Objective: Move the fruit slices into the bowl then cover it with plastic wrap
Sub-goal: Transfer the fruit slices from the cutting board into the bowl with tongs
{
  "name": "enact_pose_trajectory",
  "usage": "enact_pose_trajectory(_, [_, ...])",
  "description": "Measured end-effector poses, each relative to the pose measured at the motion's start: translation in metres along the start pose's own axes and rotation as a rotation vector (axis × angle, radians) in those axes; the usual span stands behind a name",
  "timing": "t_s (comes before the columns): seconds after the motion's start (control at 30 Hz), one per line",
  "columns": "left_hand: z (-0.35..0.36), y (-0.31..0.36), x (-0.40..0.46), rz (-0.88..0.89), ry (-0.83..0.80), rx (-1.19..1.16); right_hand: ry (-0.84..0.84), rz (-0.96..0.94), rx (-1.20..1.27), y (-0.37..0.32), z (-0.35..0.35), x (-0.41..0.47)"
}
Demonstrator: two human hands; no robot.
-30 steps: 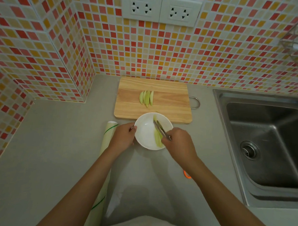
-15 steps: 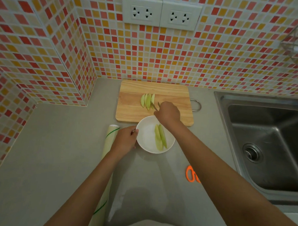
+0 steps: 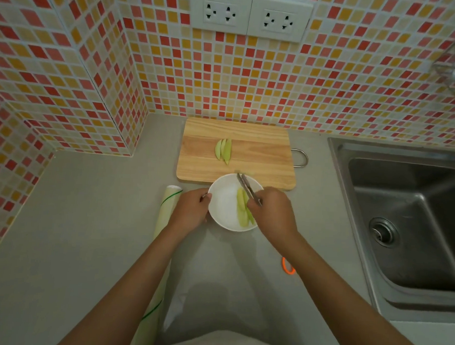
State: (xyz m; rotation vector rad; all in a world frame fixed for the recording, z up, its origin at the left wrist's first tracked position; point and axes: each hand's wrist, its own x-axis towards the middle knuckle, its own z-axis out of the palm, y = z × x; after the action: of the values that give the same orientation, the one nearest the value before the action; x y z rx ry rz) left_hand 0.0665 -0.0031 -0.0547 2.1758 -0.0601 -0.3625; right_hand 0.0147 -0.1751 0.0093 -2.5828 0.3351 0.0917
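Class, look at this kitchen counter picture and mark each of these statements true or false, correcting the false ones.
1. Green fruit slices remain on the cutting board. True.
2. The white bowl is empty. False: slices lie in it.
3. The right hand holds metal tongs. True.
4. The left hand grips the wrap roll. False: it steadies the bowl's rim.
5. The sink is on the person's left. False: right.

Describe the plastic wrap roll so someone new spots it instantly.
Start at the wooden cutting board against the tiled wall, then drop to the white bowl in front of it. The plastic wrap roll lies left of the bowl, under the left forearm: long, pale, green-lined.
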Motion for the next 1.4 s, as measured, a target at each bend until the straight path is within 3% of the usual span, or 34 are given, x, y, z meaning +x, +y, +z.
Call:
enact_pose_trajectory(0.3, [0.001, 0.0, 0.0, 0.01, 0.001, -0.001, -0.088, 0.017, -0.062, 0.016, 0.013, -0.035])
enact_pose_trajectory(0.53, [0.0, -0.001, 0.0, 0.015, -0.004, -0.004, 0.006, 0.055, 0.142, 0.0, -0.008, 0.005])
enact_pose_trajectory(0.73, [0.0, -0.001, 0.0, 0.017, -0.005, -0.025, -0.009, 0.074, 0.094, -0.007, -0.031, 0.064])
enact_pose_trajectory(1.0, [0.001, -0.001, 0.001, 0.012, -0.006, -0.034, -0.125, 0.085, -0.056, -0.035, 0.008, 0.117])
enact_pose_trajectory(1.4, [0.0, -0.001, 0.0, 0.02, -0.008, -0.018, -0.023, 0.117, -0.176, -0.038, 0.03, 0.133])
